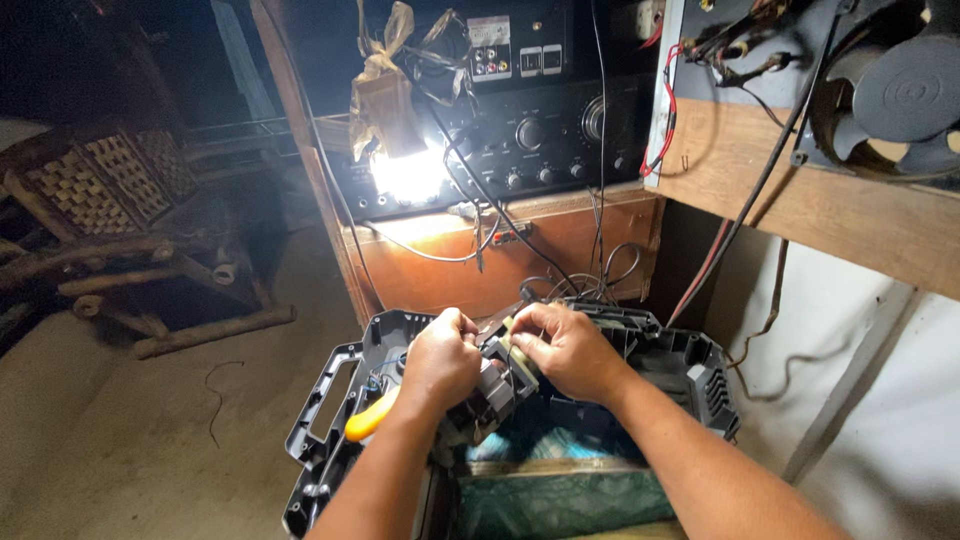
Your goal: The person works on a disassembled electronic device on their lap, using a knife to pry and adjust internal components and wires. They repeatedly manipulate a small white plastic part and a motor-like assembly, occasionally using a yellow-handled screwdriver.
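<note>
Head cam looking straight down at two bare forearms coming up from the bottom of the shot. Closest to the lens there's a greenish cloth or bag (560, 500) lying under the arms. Just above it, both hands meet over a small grey motor-like part (497, 380) with a pale yellowish block on its upper end. Left hand (440, 360) is curled shut around the left side of that part, fingers bent tight at the top. A yellow tool handle (370, 417) pokes out just below the left wrist, though I can't tell if the hand is actually holding it. Right hand (565, 350) is closed in a pinch, fingertips pressing on the pale block at the part's top end, so both hands have hold of the same piece.

All this sits over an open black plastic tool case (330, 410), with its carry handle on the left and its ribbed lid (690, 370) spread out to the right.

Behind the case is a wooden cabinet (480, 270) with thin black wires (600, 280) hanging down its front. On top stands a black stereo amplifier (540, 140) with round knobs, and a very bright lamp (410, 175) glares in front of it. Far left, a woven wooden chair (100, 190) stands on the dirt floor (150, 430). Top right, a round fan (900, 90) is mounted on a board.
</note>
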